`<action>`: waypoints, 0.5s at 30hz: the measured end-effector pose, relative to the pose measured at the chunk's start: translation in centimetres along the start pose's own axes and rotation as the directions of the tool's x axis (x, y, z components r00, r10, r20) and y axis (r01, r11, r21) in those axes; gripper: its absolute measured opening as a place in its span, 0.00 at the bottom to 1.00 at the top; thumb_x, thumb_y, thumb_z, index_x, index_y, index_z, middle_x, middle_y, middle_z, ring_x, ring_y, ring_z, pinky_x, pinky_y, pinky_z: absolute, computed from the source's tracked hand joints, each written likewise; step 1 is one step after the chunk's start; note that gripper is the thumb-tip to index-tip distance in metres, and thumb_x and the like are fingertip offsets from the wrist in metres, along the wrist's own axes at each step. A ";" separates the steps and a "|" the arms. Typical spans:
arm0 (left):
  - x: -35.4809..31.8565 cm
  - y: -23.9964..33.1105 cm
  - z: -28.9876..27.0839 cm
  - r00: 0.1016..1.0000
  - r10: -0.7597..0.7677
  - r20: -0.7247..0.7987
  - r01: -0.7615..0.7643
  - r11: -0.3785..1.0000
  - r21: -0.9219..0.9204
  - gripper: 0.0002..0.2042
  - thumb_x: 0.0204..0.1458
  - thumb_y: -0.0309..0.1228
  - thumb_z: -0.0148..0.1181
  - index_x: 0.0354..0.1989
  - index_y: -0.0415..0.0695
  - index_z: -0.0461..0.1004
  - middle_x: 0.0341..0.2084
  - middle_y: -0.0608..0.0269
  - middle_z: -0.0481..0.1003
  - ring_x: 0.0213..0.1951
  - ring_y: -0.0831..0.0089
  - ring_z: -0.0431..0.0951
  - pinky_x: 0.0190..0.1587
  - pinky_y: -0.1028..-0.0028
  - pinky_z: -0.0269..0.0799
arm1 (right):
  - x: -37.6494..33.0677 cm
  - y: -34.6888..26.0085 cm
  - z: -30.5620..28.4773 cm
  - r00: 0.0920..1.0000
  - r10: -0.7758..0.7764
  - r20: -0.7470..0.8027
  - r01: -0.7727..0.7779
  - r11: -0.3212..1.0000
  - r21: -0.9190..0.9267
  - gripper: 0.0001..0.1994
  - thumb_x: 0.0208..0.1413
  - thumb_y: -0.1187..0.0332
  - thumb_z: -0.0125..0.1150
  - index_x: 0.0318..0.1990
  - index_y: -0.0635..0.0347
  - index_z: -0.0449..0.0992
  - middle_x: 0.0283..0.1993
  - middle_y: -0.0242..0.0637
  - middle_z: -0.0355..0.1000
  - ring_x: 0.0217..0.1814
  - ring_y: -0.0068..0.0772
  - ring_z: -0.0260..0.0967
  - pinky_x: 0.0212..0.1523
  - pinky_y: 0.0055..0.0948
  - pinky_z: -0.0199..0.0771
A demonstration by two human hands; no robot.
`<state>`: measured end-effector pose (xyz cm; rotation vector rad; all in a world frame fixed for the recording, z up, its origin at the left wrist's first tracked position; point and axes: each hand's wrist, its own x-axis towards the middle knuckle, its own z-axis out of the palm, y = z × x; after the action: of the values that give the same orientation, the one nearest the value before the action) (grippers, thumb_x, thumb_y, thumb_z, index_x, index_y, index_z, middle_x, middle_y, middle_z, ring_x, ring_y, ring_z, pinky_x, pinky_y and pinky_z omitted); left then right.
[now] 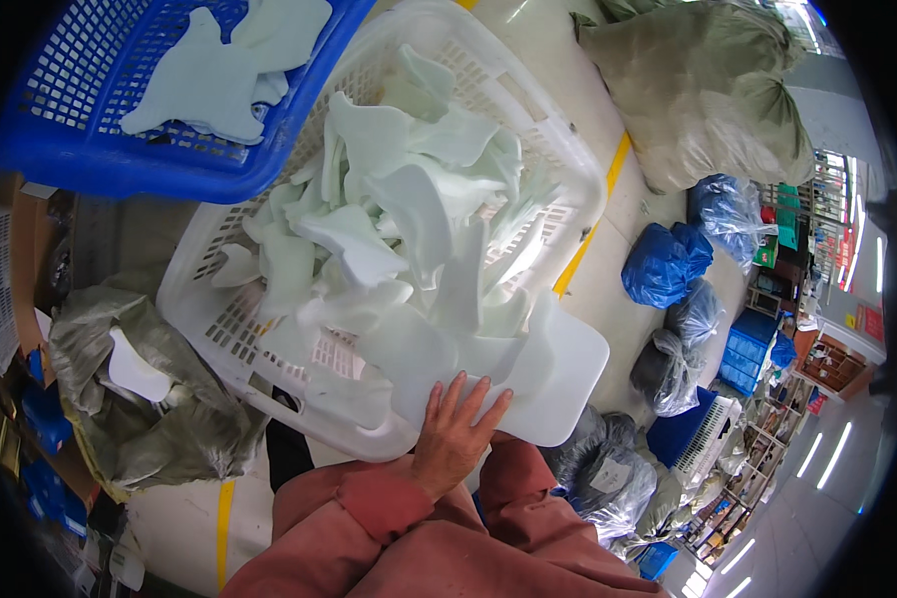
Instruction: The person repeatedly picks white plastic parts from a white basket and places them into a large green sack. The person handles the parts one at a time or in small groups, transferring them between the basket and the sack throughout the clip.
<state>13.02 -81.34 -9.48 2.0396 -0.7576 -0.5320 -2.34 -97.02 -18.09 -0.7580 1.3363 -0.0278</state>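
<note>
One hand shows at about 6 o'clock, coming up out of a dusty-red sleeve. Its fingers are spread flat against a large pale, flat foam sheet that juts over the near rim of a white slotted basket. Whether this is the left or the right hand cannot be told, nor whether the thumb grips the sheet from beneath; no second hand can be made out.

The white basket fills the middle of the view and is heaped with pale green-white foam offcuts, curved and irregular, lying loosely over one another. At 11 o'clock a blue slotted basket overlaps the white one's far corner and holds a few similar light pieces.

At 8 o'clock, an open grey-green sack lies with one white piece on it. A full sack of the same colour sits at 1 o'clock, and blue and dark plastic bags cluster at 3 to 4 o'clock on the pale floor, beside a yellow line.
</note>
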 end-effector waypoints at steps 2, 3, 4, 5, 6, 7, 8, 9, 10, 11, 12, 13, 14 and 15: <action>-0.2 0.3 -0.1 1.000 0.011 0.017 -0.011 0.999 0.034 0.28 0.52 0.28 0.59 0.64 0.56 0.69 0.61 0.55 0.66 0.63 0.45 0.63 0.61 0.40 0.61 | -0.5 0.2 -0.2 1.000 0.005 -0.011 -0.005 1.000 -0.011 0.21 0.67 0.66 0.53 0.64 0.62 0.65 0.60 0.40 0.69 0.59 0.30 0.67 0.55 0.31 0.72; -0.3 0.6 -0.2 0.999 0.018 0.032 -0.019 0.998 0.059 0.28 0.52 0.27 0.58 0.65 0.56 0.68 0.61 0.54 0.66 0.63 0.45 0.63 0.61 0.40 0.62 | -0.8 0.3 -0.4 1.000 0.009 -0.018 -0.009 1.000 -0.015 0.21 0.67 0.66 0.53 0.64 0.62 0.65 0.60 0.40 0.69 0.59 0.30 0.67 0.55 0.31 0.72; -0.4 0.9 -0.2 0.999 0.027 0.044 -0.030 0.997 0.066 0.28 0.53 0.28 0.56 0.65 0.56 0.68 0.61 0.54 0.65 0.63 0.45 0.63 0.61 0.40 0.62 | -1.0 0.3 -0.5 1.000 0.010 -0.024 -0.011 1.000 -0.021 0.21 0.67 0.66 0.53 0.64 0.62 0.65 0.60 0.40 0.69 0.59 0.30 0.67 0.55 0.31 0.72; -0.6 1.2 -0.4 0.997 0.034 0.062 -0.039 0.996 0.083 0.27 0.54 0.28 0.55 0.65 0.56 0.67 0.62 0.53 0.65 0.63 0.45 0.63 0.61 0.40 0.61 | -1.4 0.4 -0.6 0.999 0.016 -0.032 -0.017 1.000 -0.020 0.21 0.67 0.66 0.53 0.64 0.62 0.65 0.60 0.40 0.69 0.59 0.30 0.67 0.55 0.31 0.72; -0.7 1.5 -0.4 0.996 0.040 0.081 -0.048 0.994 0.100 0.27 0.55 0.28 0.54 0.66 0.56 0.66 0.62 0.53 0.64 0.63 0.45 0.63 0.62 0.40 0.61 | -1.5 0.5 -0.7 0.999 0.016 -0.034 -0.017 1.000 -0.025 0.21 0.67 0.66 0.53 0.64 0.62 0.65 0.60 0.40 0.69 0.59 0.30 0.67 0.55 0.31 0.72; -0.8 1.8 -0.5 0.996 0.049 0.077 -0.056 0.994 0.098 0.26 0.54 0.29 0.54 0.65 0.56 0.67 0.62 0.53 0.64 0.63 0.45 0.63 0.61 0.39 0.61 | -1.8 0.6 -0.8 0.999 0.021 -0.039 -0.022 0.999 -0.029 0.21 0.67 0.66 0.53 0.64 0.62 0.65 0.60 0.40 0.69 0.59 0.30 0.67 0.55 0.31 0.72; -0.8 2.0 -0.5 0.996 0.057 0.072 -0.064 0.993 0.099 0.26 0.54 0.30 0.55 0.64 0.56 0.67 0.62 0.53 0.64 0.63 0.44 0.63 0.61 0.39 0.61 | -1.9 0.6 -1.0 0.999 0.024 -0.043 -0.026 0.999 -0.036 0.21 0.67 0.66 0.53 0.64 0.62 0.65 0.60 0.40 0.69 0.59 0.30 0.67 0.55 0.31 0.72; -0.9 2.2 -0.6 0.995 0.061 0.075 -0.068 0.992 0.103 0.26 0.54 0.31 0.55 0.64 0.56 0.68 0.62 0.53 0.64 0.62 0.44 0.63 0.61 0.38 0.60 | -2.2 0.7 -1.1 0.998 0.030 -0.047 -0.032 0.999 -0.039 0.21 0.67 0.66 0.53 0.64 0.62 0.65 0.60 0.40 0.69 0.59 0.30 0.67 0.55 0.31 0.72; -1.0 2.4 -0.6 0.996 0.066 0.064 -0.072 0.992 0.100 0.26 0.54 0.31 0.55 0.64 0.56 0.68 0.62 0.53 0.64 0.62 0.44 0.63 0.61 0.38 0.60 | -2.3 0.7 -1.2 0.998 0.030 -0.048 -0.032 0.999 -0.042 0.21 0.67 0.66 0.53 0.64 0.63 0.65 0.60 0.40 0.69 0.59 0.30 0.67 0.55 0.31 0.72; -1.1 2.5 -0.5 0.996 0.068 0.062 -0.074 0.992 0.100 0.25 0.54 0.31 0.55 0.64 0.56 0.68 0.62 0.53 0.64 0.62 0.44 0.63 0.61 0.38 0.60 | -2.4 0.8 -1.3 0.998 0.034 -0.053 -0.036 0.998 -0.045 0.21 0.67 0.66 0.53 0.64 0.63 0.65 0.60 0.40 0.69 0.59 0.30 0.67 0.55 0.31 0.72; -1.1 2.6 -0.5 0.996 0.070 0.059 -0.076 0.992 0.102 0.25 0.54 0.30 0.55 0.64 0.56 0.67 0.62 0.52 0.63 0.62 0.44 0.63 0.61 0.38 0.60 | -2.6 0.9 -1.4 0.998 0.037 -0.057 -0.040 0.998 -0.051 0.21 0.67 0.66 0.53 0.64 0.63 0.65 0.60 0.40 0.69 0.59 0.30 0.67 0.55 0.31 0.72; -1.2 2.6 -0.4 0.996 0.070 0.062 -0.076 0.992 0.103 0.25 0.55 0.30 0.55 0.64 0.56 0.67 0.62 0.52 0.63 0.62 0.44 0.63 0.61 0.38 0.60 | -2.8 1.0 -1.4 0.997 0.040 -0.060 -0.043 0.998 -0.053 0.21 0.67 0.66 0.53 0.64 0.63 0.65 0.60 0.40 0.69 0.59 0.30 0.67 0.55 0.31 0.72; -1.3 2.7 -0.4 0.995 0.070 0.065 -0.077 0.992 0.104 0.26 0.55 0.30 0.54 0.64 0.56 0.67 0.62 0.52 0.63 0.63 0.44 0.63 0.61 0.38 0.60 | -2.9 1.1 -1.5 0.997 0.042 -0.061 -0.046 0.997 -0.061 0.20 0.67 0.66 0.53 0.64 0.63 0.65 0.60 0.40 0.69 0.59 0.30 0.67 0.55 0.31 0.72; -1.4 2.8 -0.3 0.995 0.072 0.069 -0.079 0.992 0.103 0.26 0.55 0.30 0.54 0.64 0.56 0.67 0.62 0.52 0.63 0.63 0.44 0.63 0.61 0.38 0.60 | -3.0 1.1 -1.5 0.997 0.041 -0.062 -0.045 0.997 -0.064 0.20 0.67 0.66 0.53 0.63 0.63 0.66 0.60 0.40 0.69 0.59 0.30 0.67 0.55 0.30 0.72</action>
<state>11.36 -81.43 -6.81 2.0897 -0.9153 -0.5278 -4.95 -95.59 -16.10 -0.7882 1.4164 0.0277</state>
